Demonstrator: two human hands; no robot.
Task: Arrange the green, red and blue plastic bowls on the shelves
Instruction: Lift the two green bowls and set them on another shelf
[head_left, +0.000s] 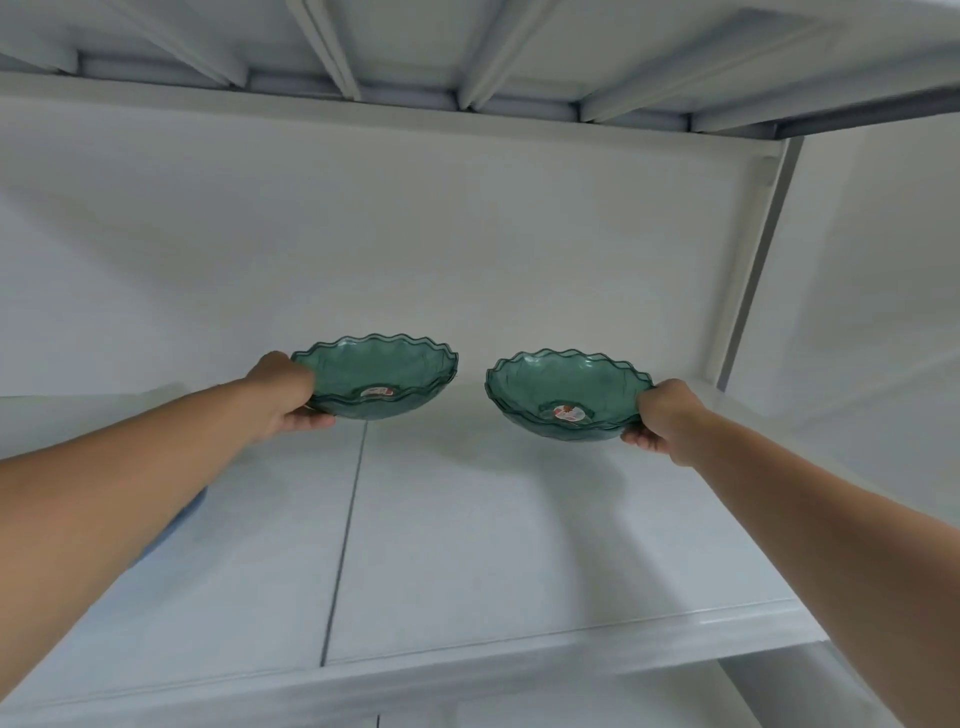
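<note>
Both arms reach deep over a white shelf (467, 545). My left hand (285, 397) grips the left rim of a translucent green bowl (387, 369) with a wavy edge and a red sticker in its base. My right hand (662, 415) grips the right rim of a second green bowl (561, 387) of the same kind. Each looks like a small stack of nested bowls. The two sit side by side near the back of the shelf, a small gap between them, at or just above the surface. A blue bowl's edge (179, 519) peeks out under my left forearm.
The white back wall (415, 234) stands right behind the bowls. Another shelf's ribbed underside (467, 47) runs overhead. A white upright post (753, 260) marks the right end. A dark seam (345, 535) splits the shelf panels.
</note>
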